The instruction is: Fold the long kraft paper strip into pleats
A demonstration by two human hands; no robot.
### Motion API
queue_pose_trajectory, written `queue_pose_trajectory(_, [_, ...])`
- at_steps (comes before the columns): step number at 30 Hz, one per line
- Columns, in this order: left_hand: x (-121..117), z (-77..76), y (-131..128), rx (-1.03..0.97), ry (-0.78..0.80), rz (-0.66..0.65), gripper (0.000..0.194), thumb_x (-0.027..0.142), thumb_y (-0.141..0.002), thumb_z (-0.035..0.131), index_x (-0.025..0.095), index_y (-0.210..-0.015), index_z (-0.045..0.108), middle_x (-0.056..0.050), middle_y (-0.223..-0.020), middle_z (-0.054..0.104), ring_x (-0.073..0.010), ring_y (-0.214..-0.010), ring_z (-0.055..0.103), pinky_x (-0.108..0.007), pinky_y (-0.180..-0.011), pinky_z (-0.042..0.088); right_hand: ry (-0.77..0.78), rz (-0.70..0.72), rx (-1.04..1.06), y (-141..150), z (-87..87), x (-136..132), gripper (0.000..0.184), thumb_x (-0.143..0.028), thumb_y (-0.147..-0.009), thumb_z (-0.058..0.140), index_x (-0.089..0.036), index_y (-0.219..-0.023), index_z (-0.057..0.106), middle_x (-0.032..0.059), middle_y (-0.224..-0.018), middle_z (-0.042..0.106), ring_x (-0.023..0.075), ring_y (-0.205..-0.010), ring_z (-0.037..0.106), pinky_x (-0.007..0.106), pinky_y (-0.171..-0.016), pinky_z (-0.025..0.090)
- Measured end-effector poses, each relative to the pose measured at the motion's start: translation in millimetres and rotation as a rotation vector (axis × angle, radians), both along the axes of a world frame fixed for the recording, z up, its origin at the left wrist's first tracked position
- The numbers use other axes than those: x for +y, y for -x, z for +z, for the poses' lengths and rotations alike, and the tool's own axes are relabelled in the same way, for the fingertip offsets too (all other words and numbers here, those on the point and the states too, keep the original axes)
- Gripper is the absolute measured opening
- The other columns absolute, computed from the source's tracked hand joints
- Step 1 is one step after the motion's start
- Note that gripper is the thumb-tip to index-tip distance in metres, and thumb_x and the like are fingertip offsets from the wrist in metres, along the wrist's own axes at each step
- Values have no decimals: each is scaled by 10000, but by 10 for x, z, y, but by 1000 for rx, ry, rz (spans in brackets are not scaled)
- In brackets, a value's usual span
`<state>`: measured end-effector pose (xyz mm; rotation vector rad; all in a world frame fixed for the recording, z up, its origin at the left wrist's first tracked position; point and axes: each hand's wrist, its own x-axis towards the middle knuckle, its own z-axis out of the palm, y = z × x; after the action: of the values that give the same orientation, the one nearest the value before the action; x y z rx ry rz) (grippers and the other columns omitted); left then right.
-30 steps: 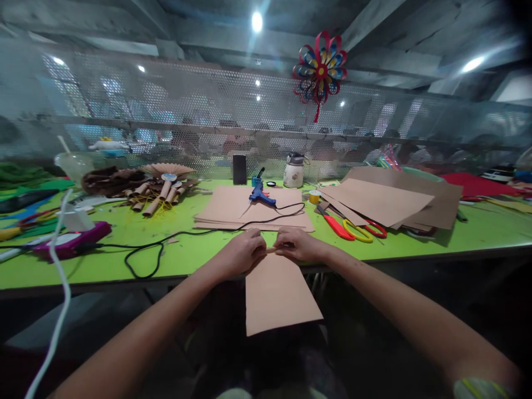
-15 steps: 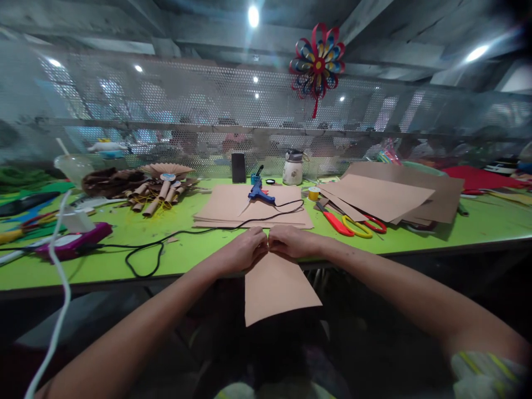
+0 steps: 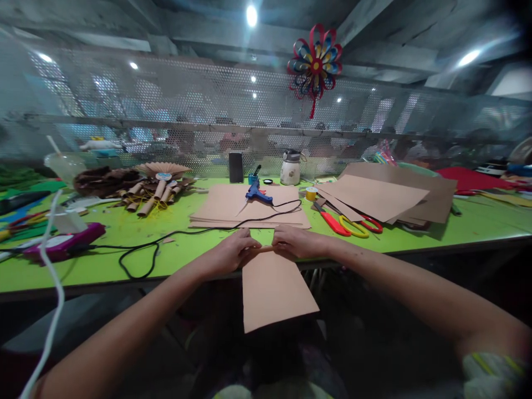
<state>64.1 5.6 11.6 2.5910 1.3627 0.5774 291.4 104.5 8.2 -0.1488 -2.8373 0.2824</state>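
A sheet of brown kraft paper (image 3: pixel 276 288) hangs over the front edge of the green table, its far edge curled into a narrow roll. My left hand (image 3: pixel 233 250) pinches the left end of that roll, and my right hand (image 3: pixel 297 242) grips its right end, with a small gap between the hands. Just beyond them lies a stack of brown paper (image 3: pixel 216 205). On the stack rests a blue hot glue gun (image 3: pixel 257 194) with a black cord. Red-handled and yellow-handled scissors (image 3: pixel 343 224) lie to the right of the stack.
A purple power strip (image 3: pixel 68 244) and white cable (image 3: pixel 52 310) are at left, near a bundle of paper rolls (image 3: pixel 152 202). Larger brown sheets (image 3: pixel 382 194) lie at right. A phone (image 3: pixel 236 167), a bottle (image 3: pixel 290 169) and a yellow tape roll (image 3: pixel 311 193) stand behind.
My hands have moved apart along the rolled edge, opening a gap that shows the roll between them. The paper's free edge hangs slightly lower.
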Motion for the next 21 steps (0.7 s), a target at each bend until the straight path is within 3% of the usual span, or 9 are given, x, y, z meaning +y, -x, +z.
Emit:
queue_pose_trajectory(7, [-75,102,-14,81,-13,-42,305,225,-930,383,212,-1080,648,-40,-790,471,-151,-731,452,-253,-657,373,-63,1,14,-60,-38,15,161,-124,-900,421,-132,-886,580,80,-899,528,169,-851,456,278,-763,406])
queue_pose_trajectory(12, [-110,142,-30,115,-51,-79,336,203,-922,413,268,-1196,596,-43,-796,480,-155,-742,457,-248,-661,378,-115,3,-35,-111,28,-39,104,-80,-823,504,-139,-867,577,72,-879,520,174,-849,450,272,-731,398])
queue_pose_trajectory(17, [-135,116,-14,179,-110,-93,400,130,-885,458,272,-1246,554,-67,-881,510,-177,-824,472,-267,-723,393,-251,-4,-115,-153,138,-163,207,-13,-761,523,-127,-929,563,83,-892,540,197,-905,437,278,-736,390])
queue_pose_trajectory(21, [-151,66,0,256,-179,-83,439,97,-889,420,266,-1282,516,-59,-845,500,-177,-802,465,-263,-685,383,-397,-14,-154,-163,122,-212,113,-56,-818,504,-111,-900,558,94,-870,544,202,-869,438,284,-712,379])
